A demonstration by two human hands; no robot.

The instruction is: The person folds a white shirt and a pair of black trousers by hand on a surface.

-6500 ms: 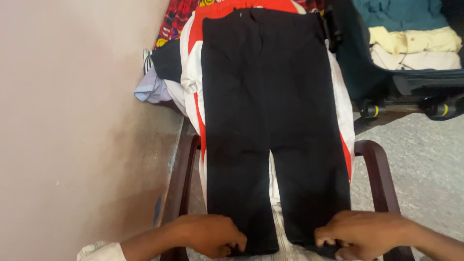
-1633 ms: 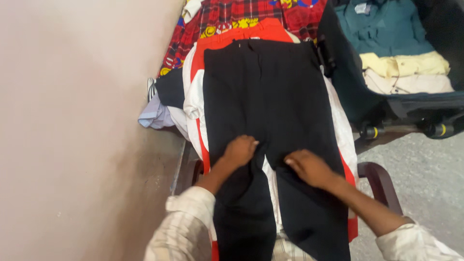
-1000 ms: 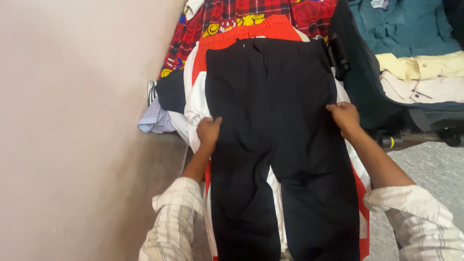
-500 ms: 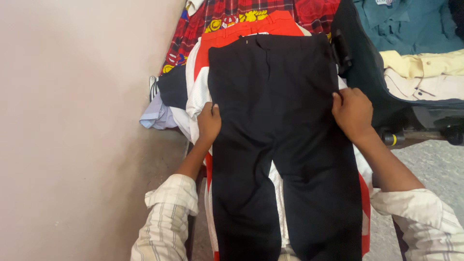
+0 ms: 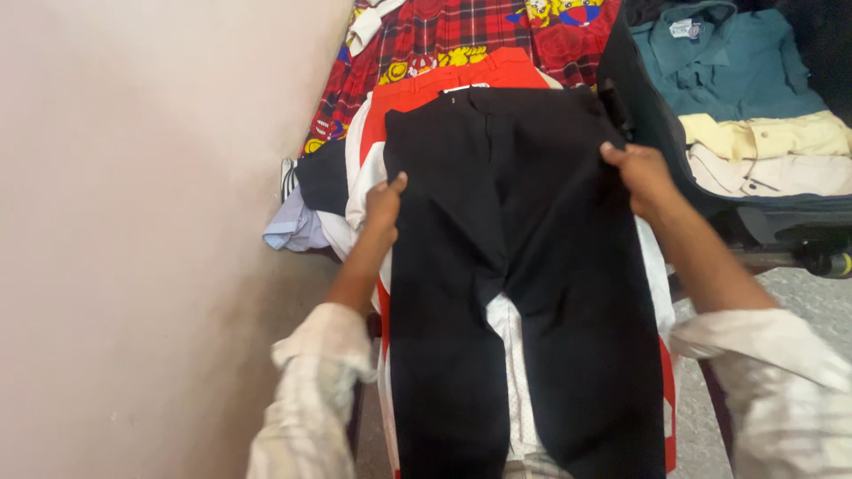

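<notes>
A pair of black trousers [image 5: 515, 266] lies flat, waistband away from the person and legs running toward them, on top of a red and white garment [image 5: 364, 168] that shows at both sides and between the legs. The left hand [image 5: 384, 202] is at the trousers' left outer edge, just below the waist, its fingers closed and pinching the side seam with the thumb up against the cloth. The right hand [image 5: 641, 173] is at the opposite edge, a little higher, its fingers curled over and gripping the right side seam. The trousers thus stretch between the two hands, with the waistband just beyond them and the legs below the wrists. Both forearms wear pale striped sleeves [image 5: 311, 381]. Beyond the waistband lies a red plaid cloth [image 5: 461, 31]. To the right an open dark suitcase [image 5: 661, 133] holds a teal shirt [image 5: 719, 66] and folded pale yellow clothes [image 5: 763, 137]. A plain wall [image 5: 151, 222] rises on the left.
</notes>
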